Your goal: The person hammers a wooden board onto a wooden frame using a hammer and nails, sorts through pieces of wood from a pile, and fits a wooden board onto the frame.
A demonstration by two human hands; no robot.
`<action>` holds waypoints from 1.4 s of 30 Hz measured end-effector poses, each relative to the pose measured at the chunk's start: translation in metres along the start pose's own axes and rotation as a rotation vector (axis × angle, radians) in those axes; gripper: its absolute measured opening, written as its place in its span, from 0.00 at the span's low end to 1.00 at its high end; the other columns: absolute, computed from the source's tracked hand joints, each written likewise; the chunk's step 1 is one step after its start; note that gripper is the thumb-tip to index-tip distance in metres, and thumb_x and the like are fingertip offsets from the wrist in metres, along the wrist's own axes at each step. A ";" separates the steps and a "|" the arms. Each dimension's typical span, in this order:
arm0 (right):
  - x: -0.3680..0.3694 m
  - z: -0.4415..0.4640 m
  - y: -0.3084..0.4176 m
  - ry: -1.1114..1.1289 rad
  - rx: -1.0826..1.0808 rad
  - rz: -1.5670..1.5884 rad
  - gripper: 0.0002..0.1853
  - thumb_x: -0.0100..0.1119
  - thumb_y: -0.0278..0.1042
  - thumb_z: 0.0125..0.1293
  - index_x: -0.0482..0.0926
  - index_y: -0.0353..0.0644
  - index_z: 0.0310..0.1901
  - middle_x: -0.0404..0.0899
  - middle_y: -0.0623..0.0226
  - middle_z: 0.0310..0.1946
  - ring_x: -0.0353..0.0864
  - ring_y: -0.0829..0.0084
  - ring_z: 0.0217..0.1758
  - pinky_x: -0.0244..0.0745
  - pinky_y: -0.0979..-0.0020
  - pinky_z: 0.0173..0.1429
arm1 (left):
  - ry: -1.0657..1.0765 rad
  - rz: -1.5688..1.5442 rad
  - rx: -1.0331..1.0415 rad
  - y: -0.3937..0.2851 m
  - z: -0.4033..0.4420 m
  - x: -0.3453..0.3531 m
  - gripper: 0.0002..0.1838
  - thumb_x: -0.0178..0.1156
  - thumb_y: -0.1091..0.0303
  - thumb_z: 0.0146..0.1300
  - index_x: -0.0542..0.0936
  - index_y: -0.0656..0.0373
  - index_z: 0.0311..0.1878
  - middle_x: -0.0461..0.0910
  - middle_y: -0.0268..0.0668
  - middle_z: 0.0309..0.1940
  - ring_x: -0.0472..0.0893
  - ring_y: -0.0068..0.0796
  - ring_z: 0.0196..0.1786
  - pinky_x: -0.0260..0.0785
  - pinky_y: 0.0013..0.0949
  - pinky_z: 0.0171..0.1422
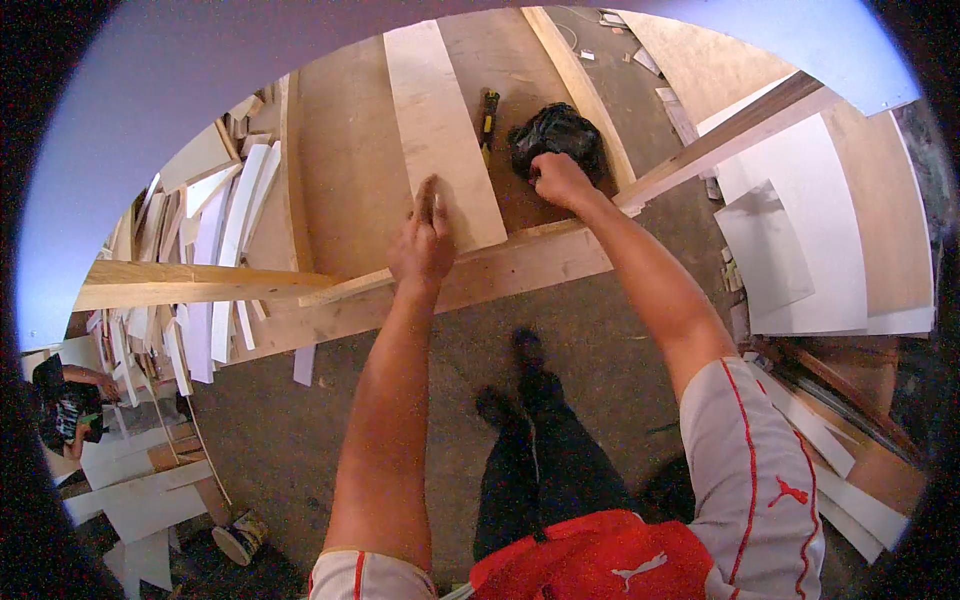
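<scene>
A long pale board (437, 110) lies lengthwise on the brown panel of a wooden frame (520, 262). My left hand (424, 240) is over the board's near left edge, fingers pointing away and pressed together; what they hold, if anything, is hidden. At the right, my right hand (560, 182) is closed at the near side of a black plastic bag (556, 138), its fingertips partly hidden against the bag. Between board and bag lies a black and yellow utility knife (488, 120).
Offcuts and white strips (232, 240) are piled at the left. Wooden beams (190, 285) cross on both sides. Large white sheets (800, 230) lean at the right. At the far left, another person (68, 405) is partly visible. A tub (238, 540) stands at the lower left.
</scene>
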State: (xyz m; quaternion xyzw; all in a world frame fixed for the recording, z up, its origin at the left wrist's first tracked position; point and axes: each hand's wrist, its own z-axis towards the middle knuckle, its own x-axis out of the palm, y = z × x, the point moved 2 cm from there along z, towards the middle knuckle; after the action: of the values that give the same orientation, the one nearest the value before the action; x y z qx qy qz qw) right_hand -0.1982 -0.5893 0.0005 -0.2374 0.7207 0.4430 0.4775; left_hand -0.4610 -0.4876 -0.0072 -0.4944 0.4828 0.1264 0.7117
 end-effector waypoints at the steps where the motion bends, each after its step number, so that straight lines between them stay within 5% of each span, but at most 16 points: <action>1: -0.001 -0.004 0.005 0.018 -0.007 -0.054 0.14 0.58 0.28 0.58 0.86 0.37 0.44 0.85 0.43 0.43 0.85 0.44 0.49 0.80 0.50 0.56 | -0.016 -0.007 0.005 0.003 0.000 0.004 0.26 0.38 0.43 0.78 0.60 0.24 0.78 0.78 0.47 0.63 0.80 0.59 0.59 0.73 0.56 0.60; 15: 0.032 0.001 0.009 0.160 -0.147 -0.375 0.07 0.57 0.28 0.64 0.81 0.36 0.40 0.85 0.44 0.39 0.86 0.43 0.45 0.81 0.46 0.48 | 0.032 -0.030 -0.010 0.002 0.003 0.005 0.26 0.38 0.44 0.79 0.61 0.25 0.77 0.79 0.48 0.63 0.81 0.60 0.58 0.75 0.57 0.57; 18: -0.016 -0.009 0.015 -0.064 -0.101 0.013 0.13 0.52 0.30 0.67 0.79 0.33 0.49 0.85 0.40 0.39 0.86 0.42 0.46 0.80 0.45 0.49 | 0.090 0.049 -0.047 0.005 0.002 -0.001 0.26 0.37 0.43 0.79 0.60 0.24 0.78 0.78 0.47 0.64 0.81 0.60 0.58 0.75 0.58 0.57; 24: -0.023 0.003 -0.030 -0.397 0.083 -0.094 0.07 0.51 0.32 0.73 0.73 0.37 0.43 0.83 0.43 0.38 0.83 0.40 0.47 0.74 0.43 0.49 | 0.010 -0.072 -0.007 -0.002 0.001 0.001 0.26 0.36 0.43 0.79 0.60 0.25 0.77 0.78 0.47 0.64 0.81 0.61 0.56 0.75 0.59 0.56; 25: -0.029 -0.007 -0.017 -0.463 0.123 -0.116 0.10 0.53 0.33 0.71 0.77 0.35 0.44 0.84 0.42 0.41 0.84 0.42 0.47 0.77 0.45 0.50 | 0.072 -0.025 -0.069 -0.014 -0.002 -0.012 0.26 0.36 0.43 0.79 0.61 0.25 0.77 0.78 0.47 0.65 0.81 0.61 0.57 0.75 0.59 0.56; 30: -0.019 -0.041 0.022 0.098 0.182 -0.004 0.16 0.61 0.37 0.62 0.85 0.29 0.40 0.83 0.35 0.46 0.84 0.41 0.51 0.80 0.50 0.57 | 0.019 -0.042 0.030 -0.004 0.000 -0.006 0.26 0.38 0.45 0.79 0.61 0.25 0.77 0.77 0.42 0.66 0.81 0.59 0.58 0.75 0.57 0.57; 34: -0.031 -0.053 0.036 0.023 0.308 0.014 0.17 0.61 0.34 0.57 0.83 0.28 0.43 0.84 0.35 0.43 0.84 0.39 0.52 0.80 0.51 0.60 | 0.112 0.027 -0.118 -0.038 -0.009 -0.037 0.26 0.39 0.46 0.79 0.61 0.27 0.78 0.76 0.37 0.68 0.81 0.57 0.59 0.75 0.55 0.58; 38: -0.021 -0.040 0.005 -0.330 0.204 0.233 0.14 0.62 0.34 0.52 0.84 0.33 0.38 0.85 0.42 0.40 0.86 0.44 0.47 0.81 0.54 0.55 | 0.157 0.005 -0.216 -0.052 -0.018 -0.048 0.26 0.39 0.46 0.78 0.61 0.27 0.78 0.75 0.36 0.69 0.81 0.56 0.60 0.75 0.54 0.59; 40: -0.016 -0.038 -0.004 -0.242 0.178 0.166 0.13 0.62 0.35 0.52 0.86 0.36 0.36 0.86 0.44 0.36 0.87 0.46 0.44 0.82 0.52 0.52 | -0.034 -0.098 0.082 -0.015 -0.009 -0.009 0.26 0.39 0.46 0.79 0.61 0.26 0.78 0.75 0.38 0.69 0.80 0.57 0.60 0.75 0.54 0.59; 42: -0.034 -0.054 0.018 -0.117 0.188 0.107 0.14 0.62 0.35 0.52 0.86 0.36 0.39 0.86 0.41 0.36 0.87 0.44 0.47 0.82 0.48 0.55 | -0.052 -0.112 0.106 -0.014 -0.008 -0.008 0.26 0.38 0.46 0.79 0.60 0.25 0.78 0.75 0.39 0.69 0.80 0.58 0.60 0.75 0.54 0.60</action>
State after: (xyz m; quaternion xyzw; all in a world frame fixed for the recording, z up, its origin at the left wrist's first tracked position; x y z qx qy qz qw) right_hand -0.2232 -0.6304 0.0463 -0.1268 0.7416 0.4114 0.5145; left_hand -0.4606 -0.4989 0.0065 -0.4785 0.4418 0.0736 0.7552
